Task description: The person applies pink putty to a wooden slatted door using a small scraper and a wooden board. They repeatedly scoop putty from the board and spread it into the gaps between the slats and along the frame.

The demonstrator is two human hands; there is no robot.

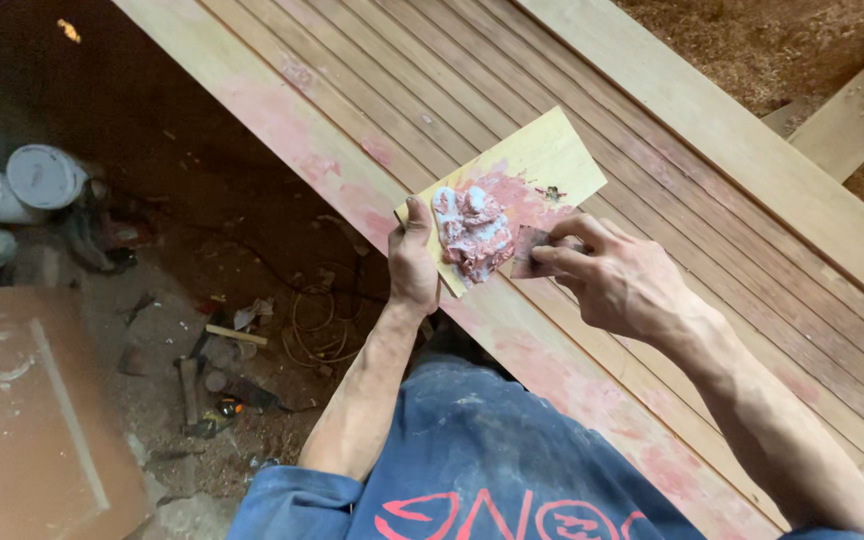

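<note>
My left hand (412,262) grips the near corner of a thin yellowish wooden board (537,160), thumb on top. A lump of pink and white putty (474,232) sits on the board close to that hand. My right hand (607,275) pinches a small dark flat scraper (529,252) whose edge touches the putty lump. The board is held just above a large slatted wooden panel (652,190) with pinkish putty smears along its near rail.
Left of the panel lies a dirt floor with white tins (44,178), a coil of cord (314,318), scraps and small tools (220,385). A brown board (32,400) lies at the lower left. Sawdust and a plank (842,120) are at the upper right.
</note>
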